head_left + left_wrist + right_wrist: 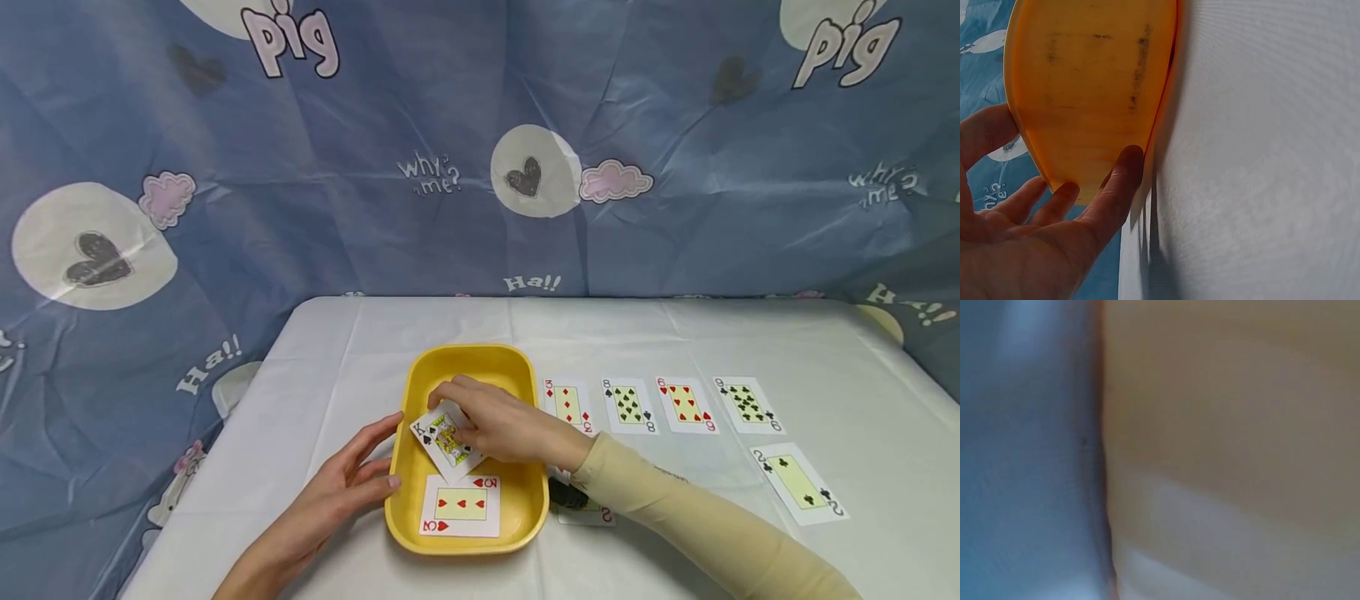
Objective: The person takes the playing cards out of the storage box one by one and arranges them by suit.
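A yellow tray (531, 517) stands on the white table. Inside it lies a three of hearts card (461, 506) face up. Over the tray, my right hand (498, 421) pinches a king of spades card (447, 442), which is tilted and face up. The left hand (341, 486) rests spread fingers against the tray's left side. In the left wrist view, fingertips of the left hand (1041, 234) touch the outer wall of the tray (1091, 81). The right wrist view holds only a beige sleeve (1222, 437) and a blurred pale surface, so that hand is hidden there.
Right of the tray, a row has a three of diamonds (567, 404), an eight of spades (629, 406), a six of hearts (687, 405) and a nine of clubs (748, 405). Nearer lies a two of clubs (799, 483). Other cards (588, 515) are partly under the right forearm.
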### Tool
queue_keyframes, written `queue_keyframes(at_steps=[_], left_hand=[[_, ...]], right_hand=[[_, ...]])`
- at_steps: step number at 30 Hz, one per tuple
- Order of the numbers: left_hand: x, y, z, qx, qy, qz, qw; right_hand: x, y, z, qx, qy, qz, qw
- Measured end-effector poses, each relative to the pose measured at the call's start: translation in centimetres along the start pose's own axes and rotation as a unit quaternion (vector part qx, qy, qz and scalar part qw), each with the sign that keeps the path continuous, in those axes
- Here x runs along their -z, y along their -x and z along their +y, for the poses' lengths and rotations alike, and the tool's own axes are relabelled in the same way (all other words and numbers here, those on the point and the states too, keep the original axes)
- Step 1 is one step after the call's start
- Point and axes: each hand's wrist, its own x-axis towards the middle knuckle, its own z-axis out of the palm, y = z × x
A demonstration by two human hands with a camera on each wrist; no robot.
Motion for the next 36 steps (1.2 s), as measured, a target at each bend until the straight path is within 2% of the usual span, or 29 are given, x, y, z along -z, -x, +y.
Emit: queue_keyframes(at_steps=[13,23,31,34,36], left_hand=[[0.04,0.11,0.09,-0.003,0.004,-0.007,1.0],[-0.08,0.0,0.05,0.0,0.001,0.003,1.0],[0.06,0.12,0.05,-0.006,-0.001,-0.01,0.9999],[0.04,0.03,0.04,-0.002,0.001,-0.002,1.0],[0.03,-0.03,0.02,0.001,0.004,0.002,1.0]], right_hand=[[0.11,0.08,-0.15,0.001,0.003,0.016,1.0],[-0.07,0.16,-0.07,-0.001,-0.004,0.032,0.999],[0.26,0.45,-0.16,-0.015,-0.072,0.069,0.995],[0.26,0.5,-0.09,-0.02,-0.112,0.104,0.988],[0.2,0.5,0.0,-0.022,-0.149,0.138,0.979]])
